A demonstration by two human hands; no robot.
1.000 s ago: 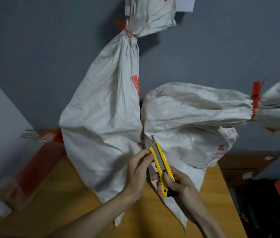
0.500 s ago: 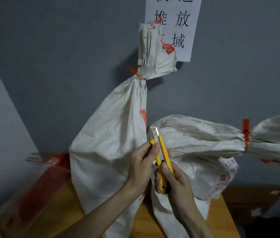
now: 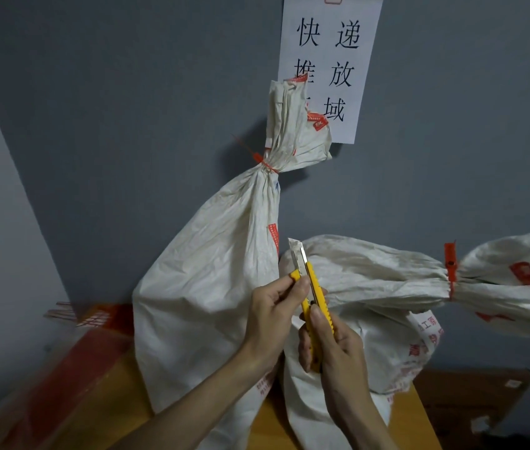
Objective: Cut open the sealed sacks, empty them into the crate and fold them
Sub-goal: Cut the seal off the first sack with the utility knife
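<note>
The right hand (image 3: 335, 349) is wrapped around the handle of a yellow utility knife (image 3: 315, 297), thumb lying along its top near the slider. The left hand (image 3: 273, 306) pinches the front end of the handle just below the blade (image 3: 297, 254). The blade is out and points upward, clear of any fabric. Just behind the hands, two white woven sacks stand on the wooden tabletop (image 3: 413, 430), touching each other. The upright sack (image 3: 211, 287) leans on the grey wall, its neck bunched tight by a red cable tie (image 3: 265, 164) in front of a paper sign (image 3: 331, 60). The lying sack (image 3: 370, 274) has its neck stretched out to the right and cinched by a second red tie (image 3: 451, 271). Both look full, and I see no slit in either. By that reading the task is at its very beginning: the knife is being made ready and no sack has been opened. What remains is everything: cutting both seals, tipping out both loads and folding both sacks. At the left edge sits a blurred reddish object (image 3: 72, 362); whether it is the crate I cannot tell. A cardboard box (image 3: 471, 407) sits low at the right, beyond the tabletop.
</note>
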